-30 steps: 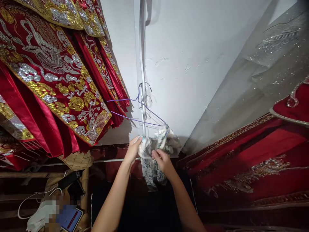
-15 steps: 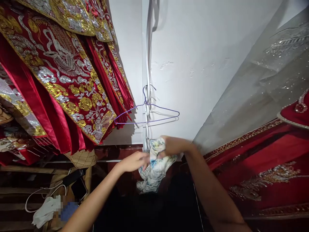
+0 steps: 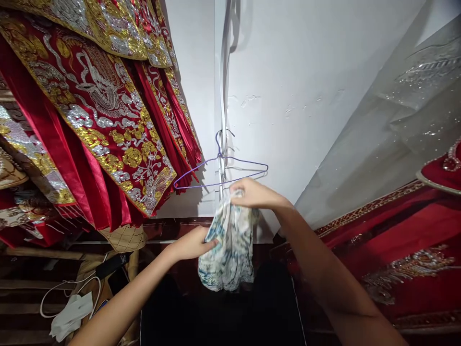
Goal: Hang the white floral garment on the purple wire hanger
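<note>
A white garment with blue and yellowish print [image 3: 230, 254] hangs between my two hands, low in the middle of the head view. My right hand [image 3: 250, 193] pinches its top edge, just under the hanger's bottom bar. Lower down, my left hand [image 3: 194, 242] grips the left side, thumb on the front and fingers behind the cloth. A purple wire hanger [image 3: 219, 184] hangs with nothing on it by a white cord [image 3: 222, 91] on the wall. What kind of garment it is I cannot tell.
Red embroidered garments with gold and silver sequins [image 3: 104, 110] hang at left. A red beaded garment [image 3: 403, 245] and a sheer sparkly cloth [image 3: 374, 139] are at right. Lower left, a bamboo seat bears a white cable [image 3: 43, 302], a white tissue [image 3: 74, 317] and a dark phone [image 3: 117, 281].
My right hand has risen towards the hanger, lifting the garment's top edge. The bunched cloth now hangs longer and more spread. My left hand has stayed near its place, still on the garment.
</note>
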The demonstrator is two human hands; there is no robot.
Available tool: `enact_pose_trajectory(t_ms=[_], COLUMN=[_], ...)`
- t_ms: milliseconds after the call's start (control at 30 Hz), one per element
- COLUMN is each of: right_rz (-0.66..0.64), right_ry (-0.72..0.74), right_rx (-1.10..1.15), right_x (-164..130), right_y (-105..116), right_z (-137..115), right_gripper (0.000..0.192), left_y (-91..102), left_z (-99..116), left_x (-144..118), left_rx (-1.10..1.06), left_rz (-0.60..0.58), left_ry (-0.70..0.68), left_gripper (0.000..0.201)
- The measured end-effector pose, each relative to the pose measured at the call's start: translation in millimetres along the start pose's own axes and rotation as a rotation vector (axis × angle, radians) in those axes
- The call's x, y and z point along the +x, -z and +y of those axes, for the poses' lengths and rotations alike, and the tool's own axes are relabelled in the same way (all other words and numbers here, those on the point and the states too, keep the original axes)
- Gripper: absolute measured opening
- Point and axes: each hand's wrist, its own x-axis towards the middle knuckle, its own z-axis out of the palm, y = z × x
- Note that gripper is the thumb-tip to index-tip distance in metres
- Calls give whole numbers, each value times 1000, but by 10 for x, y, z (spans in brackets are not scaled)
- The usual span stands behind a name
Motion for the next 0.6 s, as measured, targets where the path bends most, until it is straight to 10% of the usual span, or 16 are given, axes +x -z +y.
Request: enact_pose_trajectory(t_ms=[133, 333, 500, 600], right_rz=[485, 311, 337, 342], right_ry=[-46, -79, -87, -111], right_rx=[-43, 100, 76, 26], right_x=[176, 60, -332, -456], right_y=[-59, -423, -347, -281], right_z=[584, 1048, 992, 883], right_gripper=[36, 36, 32, 31], left_y=[217, 571, 766, 841], left_z=[-284, -473, -392, -402], left_x=[-121, -226, -79, 83], left_rx=[417, 641, 668, 672], left_rz=[107, 174, 439, 404], left_ry=[156, 349, 186, 320], left_gripper=[25, 20, 22, 13])
